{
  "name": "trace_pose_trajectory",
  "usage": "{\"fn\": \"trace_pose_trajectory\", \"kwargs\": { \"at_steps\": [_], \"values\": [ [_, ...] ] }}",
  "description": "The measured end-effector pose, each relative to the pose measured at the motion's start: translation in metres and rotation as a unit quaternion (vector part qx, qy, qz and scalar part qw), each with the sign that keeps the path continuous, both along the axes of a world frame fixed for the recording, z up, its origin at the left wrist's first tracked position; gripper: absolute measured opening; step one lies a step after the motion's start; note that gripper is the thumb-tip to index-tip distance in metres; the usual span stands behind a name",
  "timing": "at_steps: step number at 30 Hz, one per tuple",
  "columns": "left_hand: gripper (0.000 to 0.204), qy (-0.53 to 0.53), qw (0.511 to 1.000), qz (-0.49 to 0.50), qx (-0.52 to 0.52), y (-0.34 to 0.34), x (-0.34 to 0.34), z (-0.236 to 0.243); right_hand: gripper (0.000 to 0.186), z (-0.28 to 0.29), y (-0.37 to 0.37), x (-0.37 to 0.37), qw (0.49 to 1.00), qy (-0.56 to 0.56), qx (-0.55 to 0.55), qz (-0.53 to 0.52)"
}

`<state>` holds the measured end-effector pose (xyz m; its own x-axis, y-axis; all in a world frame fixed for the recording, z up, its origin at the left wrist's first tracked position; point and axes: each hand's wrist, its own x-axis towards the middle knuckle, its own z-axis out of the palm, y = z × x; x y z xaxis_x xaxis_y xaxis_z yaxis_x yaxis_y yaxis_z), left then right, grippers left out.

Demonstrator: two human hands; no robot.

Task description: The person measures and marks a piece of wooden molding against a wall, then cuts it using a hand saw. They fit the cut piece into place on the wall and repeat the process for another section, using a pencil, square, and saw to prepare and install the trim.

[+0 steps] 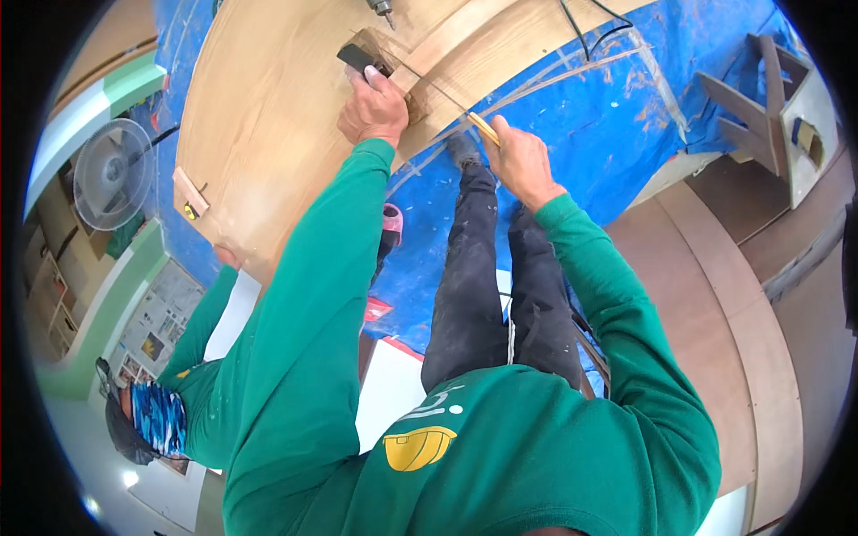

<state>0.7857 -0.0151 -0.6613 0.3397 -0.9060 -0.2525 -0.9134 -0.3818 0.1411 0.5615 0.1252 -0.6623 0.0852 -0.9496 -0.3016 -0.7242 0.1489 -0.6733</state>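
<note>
My right hand (pixel 521 163) grips the yellowish handle (pixel 483 129) of a long, thin-shafted tool. Its dark shaft (pixel 438 89) runs up and left over the pale wooden tabletop (pixel 268 116), toward my left hand. My left hand (pixel 372 109) is closed at a flat black piece (pixel 357 58), with the thumb and a finger near its lower end. A small wooden block (pixel 414 109) lies beside that hand, at the near edge of the wood. Whether the tool's tip touches the black piece cannot be made out.
Above my left hand, a drill (pixel 382 9) lies on the tabletop; a black cable (pixel 597 36) loops at the right. A tape measure (pixel 189 211) sits by a wood offcut. At left, another person's hand (pixel 228 256) rests at the edge. A wooden frame (pixel 769 116) stands right.
</note>
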Motion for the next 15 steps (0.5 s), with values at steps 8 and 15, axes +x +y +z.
{"fn": "trace_pose_trajectory", "kwargs": {
  "at_steps": [8, 15],
  "values": [
    [0.064, 0.011, 1.0, 0.026, 0.004, -0.003, -0.003, 0.007, 0.016, 0.087, 0.049, -0.009, 0.994, 0.023, 0.1, -0.044],
    [0.065, 0.01, 1.0, 0.013, -0.023, 0.0, 0.0, -0.004, 0.015, 0.082, 0.049, -0.017, 0.994, 0.039, 0.089, -0.039]
  ]
}}
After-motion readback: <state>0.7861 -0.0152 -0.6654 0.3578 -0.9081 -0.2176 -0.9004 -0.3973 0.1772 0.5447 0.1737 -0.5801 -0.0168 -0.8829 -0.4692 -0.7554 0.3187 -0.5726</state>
